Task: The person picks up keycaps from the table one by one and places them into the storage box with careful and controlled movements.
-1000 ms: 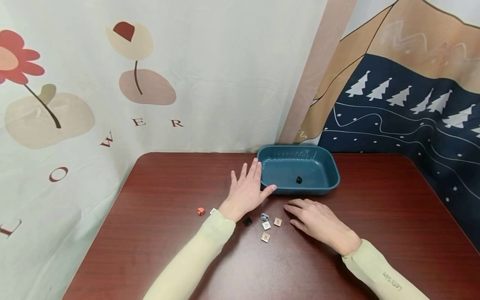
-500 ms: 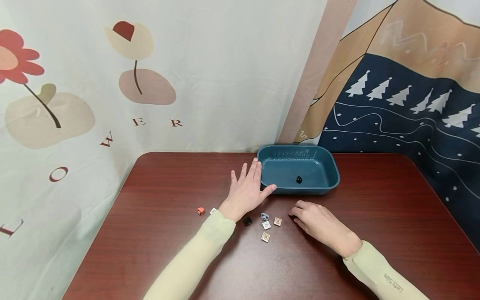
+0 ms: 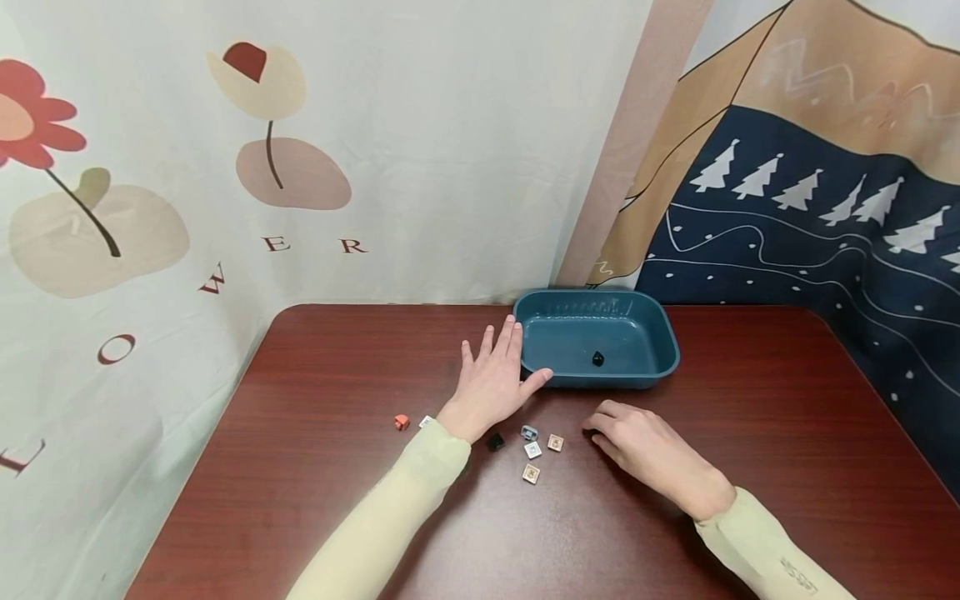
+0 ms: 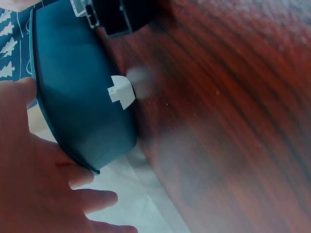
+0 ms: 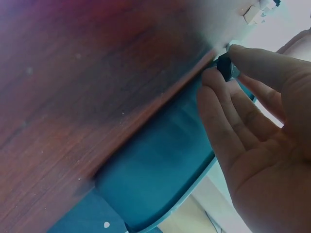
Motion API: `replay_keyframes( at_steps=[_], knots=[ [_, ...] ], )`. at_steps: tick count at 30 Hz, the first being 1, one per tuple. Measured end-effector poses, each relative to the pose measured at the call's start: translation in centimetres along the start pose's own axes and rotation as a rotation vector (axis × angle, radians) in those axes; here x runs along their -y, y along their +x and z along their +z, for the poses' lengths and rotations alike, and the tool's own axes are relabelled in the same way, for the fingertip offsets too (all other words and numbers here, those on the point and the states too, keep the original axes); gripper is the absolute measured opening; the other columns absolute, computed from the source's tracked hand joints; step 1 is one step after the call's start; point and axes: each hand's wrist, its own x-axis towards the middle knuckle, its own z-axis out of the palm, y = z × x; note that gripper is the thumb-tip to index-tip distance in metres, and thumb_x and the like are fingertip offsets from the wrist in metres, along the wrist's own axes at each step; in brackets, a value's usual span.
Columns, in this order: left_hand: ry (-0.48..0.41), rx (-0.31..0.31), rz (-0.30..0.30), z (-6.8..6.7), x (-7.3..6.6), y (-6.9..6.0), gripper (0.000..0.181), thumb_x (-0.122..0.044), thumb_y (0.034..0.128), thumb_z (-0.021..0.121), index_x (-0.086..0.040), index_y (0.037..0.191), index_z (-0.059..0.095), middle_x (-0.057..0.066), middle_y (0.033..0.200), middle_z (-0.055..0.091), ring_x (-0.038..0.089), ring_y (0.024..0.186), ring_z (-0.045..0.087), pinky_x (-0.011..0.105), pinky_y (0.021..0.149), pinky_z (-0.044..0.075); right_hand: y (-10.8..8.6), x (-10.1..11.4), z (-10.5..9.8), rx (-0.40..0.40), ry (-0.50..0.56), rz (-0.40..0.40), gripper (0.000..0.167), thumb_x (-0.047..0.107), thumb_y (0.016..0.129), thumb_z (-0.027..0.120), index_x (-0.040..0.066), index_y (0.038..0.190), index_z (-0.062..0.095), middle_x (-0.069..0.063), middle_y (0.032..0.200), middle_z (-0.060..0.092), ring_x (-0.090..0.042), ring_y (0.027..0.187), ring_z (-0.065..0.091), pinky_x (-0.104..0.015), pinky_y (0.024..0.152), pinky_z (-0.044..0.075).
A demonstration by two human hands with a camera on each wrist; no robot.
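My left hand (image 3: pixel 489 385) is spread, fingers straight, against the left end of the blue-green plastic basin (image 3: pixel 667 371), thumb at its near rim. Over the table in front of the basin, my right hand (image 3: pixel 651 450) pinches a small dark keycap (image 5: pixel 224 67) between thumb and fingertips, plain in the right wrist view but hidden in the head view. One black keycap (image 3: pixel 597 359) lies in the basin. Between the hands lie a grey-blue keycap (image 3: pixel 529 433), a white keycap (image 3: pixel 532 451), two beige keycaps, one a beige keycap (image 3: pixel 555 443) nearest my right hand, and a black keycap (image 3: pixel 496 442).
An orange keycap (image 3: pixel 402 422) lies left of my left forearm, beside a white keycap (image 3: pixel 425 422) partly covered by the sleeve. Behind the dark red table (image 3: pixel 345 358) hangs a printed curtain (image 3: pixel 450 167), close to the basin's back.
My right hand has drawn slightly right, away from the loose keycaps, and its fingers have curled in. The left hand and the basin have stayed in place.
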Motion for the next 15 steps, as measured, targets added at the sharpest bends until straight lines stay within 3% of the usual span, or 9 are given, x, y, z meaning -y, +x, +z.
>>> replay_keyframes(
  at_steps=[15],
  knots=[
    [0.016, -0.006, -0.001, 0.0, 0.0, 0.0, 0.096, -0.074, 0.1004, 0.038, -0.008, 0.167, 0.016, 0.007, 0.173, 0.013, 0.039, 0.157, 0.018, 0.07, 0.119, 0.015, -0.3, 0.0, -1.1, -0.083, 0.003, 0.004, 0.027, 0.002, 0.081, 0.087, 0.008, 0.105, 0.077, 0.002, 0.101, 0.068, -0.01, 0.09, 0.067, -0.031, 0.079, 0.06]
  ],
)
